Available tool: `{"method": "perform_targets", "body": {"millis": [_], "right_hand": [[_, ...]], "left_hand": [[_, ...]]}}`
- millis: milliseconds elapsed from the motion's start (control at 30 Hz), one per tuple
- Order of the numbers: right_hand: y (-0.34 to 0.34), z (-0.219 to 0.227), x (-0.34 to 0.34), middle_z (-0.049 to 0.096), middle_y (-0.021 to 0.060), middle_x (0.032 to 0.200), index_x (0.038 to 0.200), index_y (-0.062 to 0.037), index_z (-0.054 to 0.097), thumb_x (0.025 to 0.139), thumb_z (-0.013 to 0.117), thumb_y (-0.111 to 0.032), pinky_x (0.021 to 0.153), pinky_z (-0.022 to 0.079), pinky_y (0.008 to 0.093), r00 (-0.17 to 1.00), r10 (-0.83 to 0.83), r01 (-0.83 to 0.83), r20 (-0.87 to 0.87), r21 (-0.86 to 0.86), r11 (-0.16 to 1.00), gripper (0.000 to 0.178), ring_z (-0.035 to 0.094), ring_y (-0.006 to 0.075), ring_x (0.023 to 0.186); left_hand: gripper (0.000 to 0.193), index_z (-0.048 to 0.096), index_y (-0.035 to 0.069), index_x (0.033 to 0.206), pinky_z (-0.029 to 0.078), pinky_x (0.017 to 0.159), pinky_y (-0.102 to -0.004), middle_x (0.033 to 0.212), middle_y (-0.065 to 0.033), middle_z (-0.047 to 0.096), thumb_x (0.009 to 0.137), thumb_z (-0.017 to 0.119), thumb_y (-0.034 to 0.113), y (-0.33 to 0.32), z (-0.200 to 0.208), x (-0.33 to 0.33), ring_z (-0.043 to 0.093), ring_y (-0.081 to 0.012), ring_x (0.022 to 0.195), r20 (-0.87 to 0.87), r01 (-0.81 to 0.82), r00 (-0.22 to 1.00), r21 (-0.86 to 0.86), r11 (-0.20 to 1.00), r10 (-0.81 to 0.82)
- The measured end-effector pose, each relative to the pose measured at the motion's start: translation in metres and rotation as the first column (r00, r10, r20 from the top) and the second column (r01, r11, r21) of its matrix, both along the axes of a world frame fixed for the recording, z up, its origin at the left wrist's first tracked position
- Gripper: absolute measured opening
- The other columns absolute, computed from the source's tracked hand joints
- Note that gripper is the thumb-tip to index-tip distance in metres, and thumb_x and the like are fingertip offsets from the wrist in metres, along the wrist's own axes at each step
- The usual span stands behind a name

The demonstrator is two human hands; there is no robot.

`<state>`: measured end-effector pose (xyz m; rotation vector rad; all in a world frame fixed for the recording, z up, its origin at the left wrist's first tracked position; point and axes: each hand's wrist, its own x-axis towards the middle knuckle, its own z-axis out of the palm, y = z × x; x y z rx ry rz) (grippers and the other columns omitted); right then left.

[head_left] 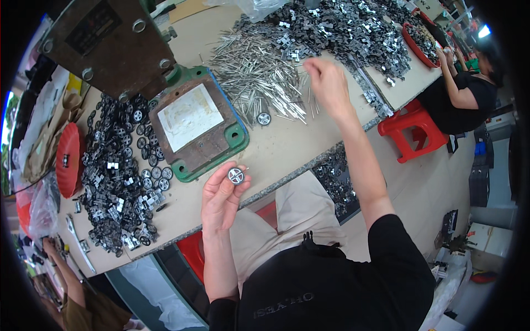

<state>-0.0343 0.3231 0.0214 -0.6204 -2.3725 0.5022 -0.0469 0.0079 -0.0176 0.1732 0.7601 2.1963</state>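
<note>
Between the thumb and fingers of my left hand (pixel 222 194) is a small toy wheel (pixel 236 176), black-rimmed with a silver spoked face. A thin metal tip shows just beside it. My left hand is in front of the near corner of the press base (pixel 190 175). My right hand (pixel 331 85) is raised over the table, its fingers drawn together, and I cannot make out what is in them. It is beside a heap of thin metal pins (pixel 259 74) and below a large pile of small black clip-like parts (pixel 342 27). A loose wheel (pixel 264 118) lies at the heap's near edge.
Left of the green press with its pale plate (pixel 190 117), wheels and black assembled parts (pixel 116 182) lie spread out. Beyond them are a red tray (pixel 68 160) and a wrench (pixel 80 244). At right, a person (pixel 475 83) works beside a red stool (pixel 414 132).
</note>
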Motion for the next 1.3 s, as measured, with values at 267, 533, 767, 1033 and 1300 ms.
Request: {"method": "perform_targets", "body": {"millis": [267, 533, 767, 1033, 1300], "right_hand": [[0.06, -0.001, -0.025, 0.048, 0.0092, 0.114, 0.103, -0.0119, 0.06, 0.08, 0.062, -0.017, 0.083, 0.045, 0.0391, 0.918, -0.079, 0.042, 0.388, 0.101, 0.994, 0.024, 0.055, 0.0289, 0.097], [0.047, 0.018, 0.02, 0.058, 0.0144, 0.101, 0.093, -0.0047, 0.065, 0.08, 0.058, -0.01, 0.081, 0.044, 0.0365, 0.897, 0.142, -0.06, 0.42, -0.204, 0.977, 0.016, 0.056, 0.031, 0.095], [0.056, 0.005, -0.047, 0.06, 0.0132, 0.099, 0.097, -0.0064, 0.066, 0.079, 0.06, -0.017, 0.087, 0.042, 0.038, 0.946, 0.14, -0.159, 0.291, 0.043, 0.986, 0.021, 0.054, 0.0307, 0.1], [0.026, 0.023, -0.028, 0.064, 0.0106, 0.082, 0.096, -0.0001, 0.061, 0.07, 0.072, -0.016, 0.062, 0.046, 0.0288, 0.972, 0.234, -0.223, 0.012, -0.257, 0.94, 0.032, 0.057, 0.0162, 0.066], [-0.096, 0.024, 0.055, 0.065, 0.0091, 0.09, 0.102, 0.0082, 0.06, 0.075, 0.067, 0.001, 0.074, 0.049, 0.0228, 0.884, 0.413, -0.398, -0.218, -0.815, 0.421, 0.029, 0.061, 0.0106, 0.081]], "left_hand": [[0.037, 0.048, -0.002, 0.12, 0.054, 0.083, -0.0321, 0.111, -0.021, 0.056, 0.086, 0.057, 0.009, 0.001, -0.001, -0.001, 0.061, -0.0268, 0.095, 0.008, 0.001, 1.0, 0.003, 1.0, -0.001], [0.037, 0.048, -0.002, 0.121, 0.054, 0.082, -0.0318, 0.111, -0.021, 0.056, 0.086, 0.056, 0.009, -0.003, -0.003, -0.001, 0.061, -0.0275, 0.096, 0.002, 0.022, 1.0, 0.042, 0.999, -0.022], [0.037, 0.048, -0.001, 0.121, 0.054, 0.082, -0.0316, 0.112, -0.0207, 0.056, 0.086, 0.056, 0.009, -0.002, -0.006, -0.001, 0.061, -0.0274, 0.096, -0.004, 0.008, 1.0, 0.028, 1.0, -0.008], [0.032, 0.05, -0.001, 0.119, 0.053, 0.082, -0.0316, 0.111, -0.0195, 0.057, 0.088, 0.053, 0.006, 0.001, 0.001, 0.004, 0.061, -0.0256, 0.095, -0.002, -0.046, 0.999, 0.033, 0.998, 0.046], [0.029, 0.053, -0.001, 0.116, 0.052, 0.082, -0.0308, 0.106, -0.0137, 0.06, 0.087, 0.055, 0.004, 0.011, 0.01, 0.007, 0.062, -0.0221, 0.092, -0.04, -0.11, 0.994, -0.116, 0.987, 0.106]]}}
